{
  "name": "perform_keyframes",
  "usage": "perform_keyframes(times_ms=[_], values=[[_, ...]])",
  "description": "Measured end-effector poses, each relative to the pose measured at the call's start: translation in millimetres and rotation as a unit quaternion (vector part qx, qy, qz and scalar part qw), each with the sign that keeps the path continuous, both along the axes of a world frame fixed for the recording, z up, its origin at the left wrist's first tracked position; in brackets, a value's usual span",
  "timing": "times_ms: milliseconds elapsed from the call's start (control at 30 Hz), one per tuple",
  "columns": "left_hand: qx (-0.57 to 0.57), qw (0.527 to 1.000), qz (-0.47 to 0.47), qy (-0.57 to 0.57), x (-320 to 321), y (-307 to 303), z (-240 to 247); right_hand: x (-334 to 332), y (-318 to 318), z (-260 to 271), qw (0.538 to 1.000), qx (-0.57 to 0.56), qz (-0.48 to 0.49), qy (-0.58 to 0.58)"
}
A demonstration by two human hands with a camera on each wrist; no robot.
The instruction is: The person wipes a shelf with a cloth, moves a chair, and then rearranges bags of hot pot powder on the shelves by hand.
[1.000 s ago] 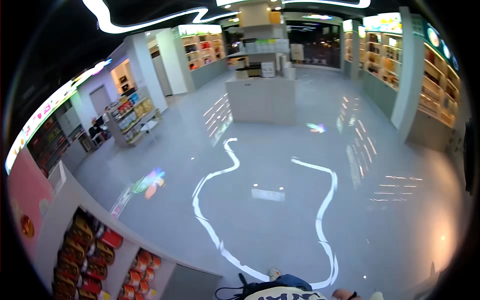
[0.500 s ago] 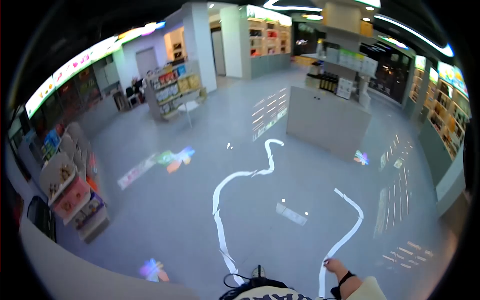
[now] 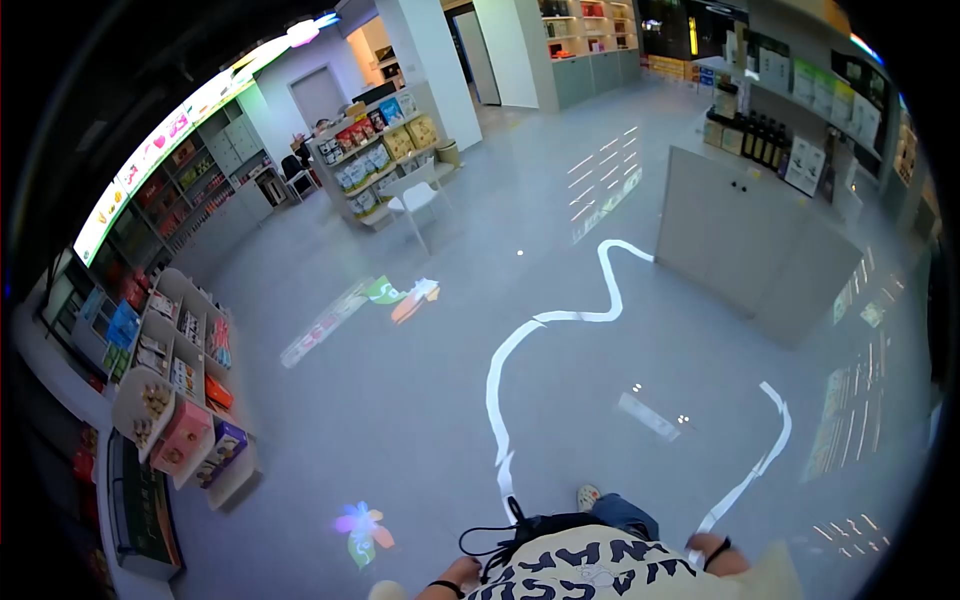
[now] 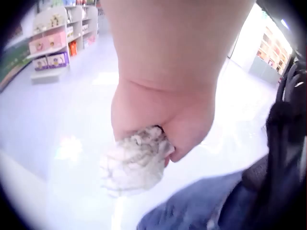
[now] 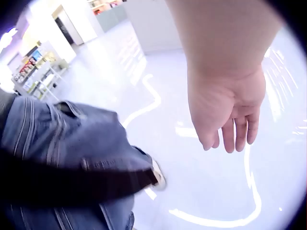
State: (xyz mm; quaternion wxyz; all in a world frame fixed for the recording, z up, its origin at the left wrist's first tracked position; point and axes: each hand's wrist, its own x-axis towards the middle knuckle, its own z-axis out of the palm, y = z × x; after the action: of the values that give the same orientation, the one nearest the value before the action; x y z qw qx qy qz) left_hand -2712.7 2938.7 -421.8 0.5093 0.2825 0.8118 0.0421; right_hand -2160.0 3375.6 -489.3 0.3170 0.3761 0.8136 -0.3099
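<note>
Crumpled white cloth [image 4: 134, 165] sits balled in the person's left hand [image 4: 158, 110], whose fingers curl tightly round it. The hand is low at the near left, beside the blue jeans [image 4: 192, 211]. Grey shop floor [image 3: 400, 420] spreads all around, with a pale counter [image 3: 760, 250] at the far right and a white display rack [image 3: 185, 390] at the near left. The right hand [image 5: 228, 108] hangs at the near right with its fingers straight and relaxed, holding and touching nothing.
</note>
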Motion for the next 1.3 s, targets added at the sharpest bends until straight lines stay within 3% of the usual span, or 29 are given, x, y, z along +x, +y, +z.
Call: perform_keyframes(times_ms=[67, 100, 167, 233, 300, 367, 467, 567, 633, 667, 767, 833, 900, 933, 1000, 1033, 1133, 1233, 1300], values=[[0.007, 0.996, 0.074, -0.039, -29.4, 59.4, 32.2, -128.0, 137.5, -14.4, 0.993, 0.067, 0.014, -0.097], [0.015, 0.995, 0.084, -0.049, -50.0, 93.9, 34.1, -211.1, 189.3, 71.7, 0.994, 0.096, 0.012, -0.059], [0.010, 0.959, 0.253, -0.130, -92.5, 128.9, -37.7, -349.8, 279.2, 139.2, 0.986, 0.150, -0.025, 0.066], [0.045, 0.980, 0.184, -0.052, -134.2, 183.1, -33.0, -484.5, 345.1, 196.5, 0.978, 0.146, -0.044, 0.141], [0.020, 0.992, 0.114, -0.053, -184.6, 231.4, -39.3, -599.3, 408.5, 220.2, 0.977, 0.132, -0.008, 0.169], [0.004, 0.991, 0.123, -0.055, -238.4, 268.5, -51.6, -685.0, 450.6, 221.8, 0.975, 0.113, 0.016, 0.191], [0.007, 0.972, 0.218, -0.094, -334.1, 328.7, -59.3, -766.8, 516.2, 169.6, 0.981, 0.114, 0.078, 0.133], [0.057, 0.880, 0.417, -0.221, -409.7, 379.1, -84.7, -790.4, 562.4, 151.3, 0.981, 0.029, 0.189, 0.007], [0.035, 0.946, 0.307, -0.095, -478.3, 437.3, -47.1, -794.4, 606.4, 112.4, 0.983, 0.013, 0.182, -0.025], [0.017, 0.967, 0.252, -0.028, -515.0, 475.1, -3.8, -793.7, 626.6, 94.8, 0.988, -0.015, 0.151, -0.037], [0.032, 0.977, 0.210, 0.025, -605.0, 536.3, -28.1, -824.9, 698.6, 64.5, 0.976, -0.110, 0.109, -0.154], [0.038, 0.961, 0.273, 0.015, -651.8, 579.2, -30.7, -886.3, 744.0, 95.2, 0.953, -0.110, 0.137, -0.248], [-0.007, 0.954, 0.297, 0.028, -692.1, 626.3, -37.0, -958.4, 821.9, 88.0, 0.940, -0.060, 0.249, -0.225], [-0.026, 0.955, 0.294, 0.021, -710.3, 653.3, -42.6, -1002.3, 849.7, 138.7, 0.958, -0.045, 0.265, -0.098], [-0.082, 0.958, 0.275, 0.004, -736.1, 691.4, -30.0, -1062.1, 971.3, -73.0, 0.953, 0.050, 0.289, -0.071], [-0.040, 0.949, 0.311, -0.016, -742.1, 703.3, -25.7, -1151.6, 984.7, -25.3, 0.946, 0.049, 0.292, -0.128], [0.074, 0.908, 0.409, -0.056, -794.8, 769.3, -23.2, -1387.4, 1020.3, 112.5, 0.952, 0.110, 0.284, 0.041], [0.047, 0.900, 0.430, -0.056, -863.2, 827.0, -25.6, -1586.0, 1034.0, 189.1, 0.939, 0.145, 0.299, 0.089], [0.039, 0.893, 0.446, -0.050, -913.4, 859.6, -32.5, -1697.0, 1038.2, 203.1, 0.930, 0.129, 0.313, 0.143]])
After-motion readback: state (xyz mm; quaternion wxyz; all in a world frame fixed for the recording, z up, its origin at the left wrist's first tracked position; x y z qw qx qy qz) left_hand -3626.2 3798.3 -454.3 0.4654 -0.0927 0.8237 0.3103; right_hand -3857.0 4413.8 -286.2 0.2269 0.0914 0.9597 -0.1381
